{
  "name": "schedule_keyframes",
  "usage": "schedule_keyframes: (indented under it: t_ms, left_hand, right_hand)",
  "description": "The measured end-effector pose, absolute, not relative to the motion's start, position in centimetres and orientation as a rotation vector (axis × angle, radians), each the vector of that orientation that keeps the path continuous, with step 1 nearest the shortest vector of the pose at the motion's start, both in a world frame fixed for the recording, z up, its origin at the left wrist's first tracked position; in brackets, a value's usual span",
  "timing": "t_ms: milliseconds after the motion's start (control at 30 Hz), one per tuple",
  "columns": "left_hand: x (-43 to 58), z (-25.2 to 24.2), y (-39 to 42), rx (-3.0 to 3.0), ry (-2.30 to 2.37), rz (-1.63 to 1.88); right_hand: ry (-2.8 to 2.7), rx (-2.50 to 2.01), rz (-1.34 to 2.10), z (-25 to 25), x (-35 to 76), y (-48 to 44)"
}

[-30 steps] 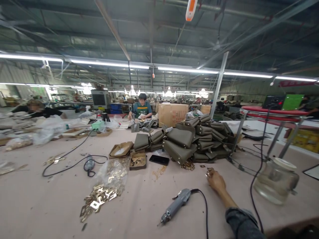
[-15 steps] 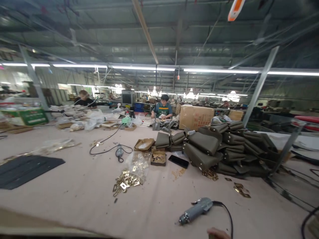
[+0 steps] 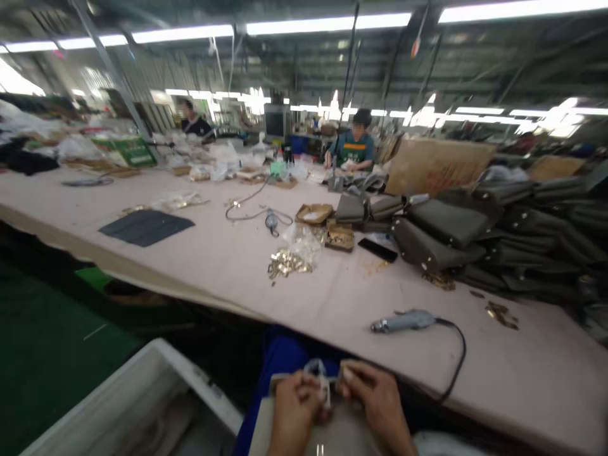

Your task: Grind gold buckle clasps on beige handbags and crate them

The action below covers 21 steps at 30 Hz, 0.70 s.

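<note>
A grey-beige bag [image 3: 342,430] lies on my lap at the bottom of the view, with small shiny metal bits near its lower edge. My left hand [image 3: 295,402] is closed, its fingers curled at the bag's top edge by a whitish, clear-looking strip [image 3: 325,385] that is too blurred to name. Opposite it, my right hand [image 3: 373,396] pinches a small brownish flap at the same edge. On the table beyond lies a grey electric screwdriver [image 3: 403,322] with a black cord, apart from both hands.
Dark olive bags [image 3: 441,231] are piled at the right. Loose gold metal fittings [image 3: 287,263], a small cardboard box [image 3: 339,237] and a black phone [image 3: 377,249] lie mid-table. A white bin [image 3: 190,373] stands at lower left. Two people work beyond the table.
My view has tilted down and turned left. Both hands and the bag on my lap now show; before, only a few fingers of one hand appeared at the bottom edge.
</note>
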<state>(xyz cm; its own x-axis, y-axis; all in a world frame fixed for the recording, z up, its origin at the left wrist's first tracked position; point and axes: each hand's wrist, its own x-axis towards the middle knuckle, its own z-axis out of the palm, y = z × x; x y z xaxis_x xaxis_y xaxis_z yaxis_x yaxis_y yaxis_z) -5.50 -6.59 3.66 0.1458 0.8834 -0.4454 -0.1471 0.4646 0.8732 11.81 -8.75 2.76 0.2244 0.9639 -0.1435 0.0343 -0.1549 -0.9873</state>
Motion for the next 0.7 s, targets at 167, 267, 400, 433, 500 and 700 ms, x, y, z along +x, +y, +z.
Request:
schedule_keyframes:
  t_ms: [167,267,400,433,500,700]
  left_hand:
    - [-5.9,0.4,-7.1,0.69,1.091,0.917]
    - [-6.4,0.6,-7.2,0.688,1.074,0.919]
    - [-6.7,0.8,-7.1,0.698,1.054,0.918]
    - [-6.8,0.7,-7.1,0.695,1.052,0.916]
    - [-6.8,0.5,-7.1,0.688,1.049,0.915]
    - [-6.8,0.4,-7.1,0.687,1.037,0.891]
  right_hand:
    - [-0.889,-1.388,1.304,2.6,10.9,-7.8]
    - [-0.932,-1.393,1.374,2.3,10.7,-7.8]
    - [-1.011,-1.403,1.396,2.1,10.3,-7.8]
    - [-1.029,-1.407,1.395,2.0,10.3,-7.8]
    - [-1.068,-1.413,1.387,1.9,10.1,-7.8]
    - [-1.185,-1.422,1.329,2.3,9.8,-7.8]
